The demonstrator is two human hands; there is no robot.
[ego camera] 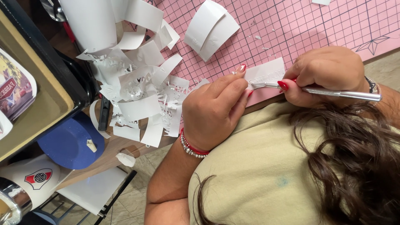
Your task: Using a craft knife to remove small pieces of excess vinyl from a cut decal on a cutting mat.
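My right hand (327, 73) grips a slim silver weeding tool (346, 94), its tip at the edge of a small white vinyl sheet (266, 71) lying on the pink grid cutting mat (300, 25). My left hand (214, 110), wearing a red and silver bead bracelet, presses down on the left end of that sheet, fingertips right beside the tool's tip. Both hands have red nails.
A heap of white vinyl scraps (139, 93) lies left of my left hand, with curled backing sheets (210, 28) further up the mat. A blue cap (68, 141), a white mug with a crest (35, 179) and a dark tray (46, 83) stand at the left.
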